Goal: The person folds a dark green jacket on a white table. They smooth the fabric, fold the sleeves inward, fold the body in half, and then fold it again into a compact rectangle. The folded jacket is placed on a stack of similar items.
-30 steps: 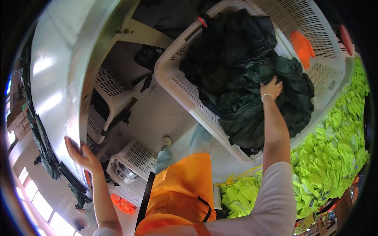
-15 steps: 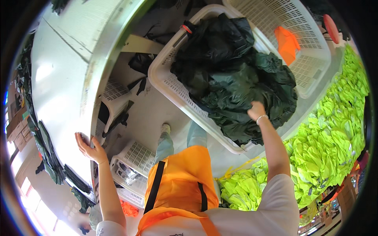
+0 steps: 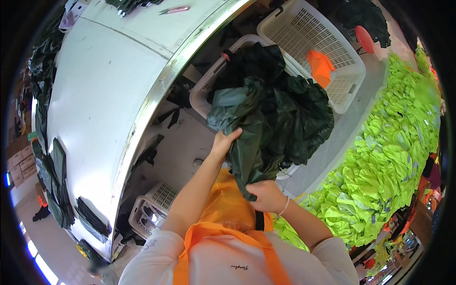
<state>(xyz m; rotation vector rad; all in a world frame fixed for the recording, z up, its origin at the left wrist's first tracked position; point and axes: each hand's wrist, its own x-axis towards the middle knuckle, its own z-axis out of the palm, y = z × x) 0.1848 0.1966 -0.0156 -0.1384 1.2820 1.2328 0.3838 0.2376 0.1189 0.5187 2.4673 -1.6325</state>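
Note:
Both hands grip one piece of dark green, thin shiny fabric [image 3: 249, 147], lifted in front of my orange apron [image 3: 228, 204]. My left hand [image 3: 225, 144] is closed on its left edge. My right hand [image 3: 267, 195] pinches its lower corner, nearer my body. The upper part of the piece runs into a crumpled heap of the same dark fabric [image 3: 299, 118], which fills a white plastic basket [image 3: 202, 97]. Where the held piece ends and the heap begins is hard to make out.
A second white basket [image 3: 349, 64] with an orange cloth [image 3: 320, 68] stands behind. Bright yellow-green garments [image 3: 375, 166] are piled at the right. A long white table [image 3: 104, 95] curves along the left, with stacks of dark folded pieces [image 3: 90, 219]. Another basket [image 3: 145, 216] sits beneath it.
My left hand has come from the table edge to the dark fabric and taken hold. My right hand has drawn fabric out of the heap toward my body. The view has shifted.

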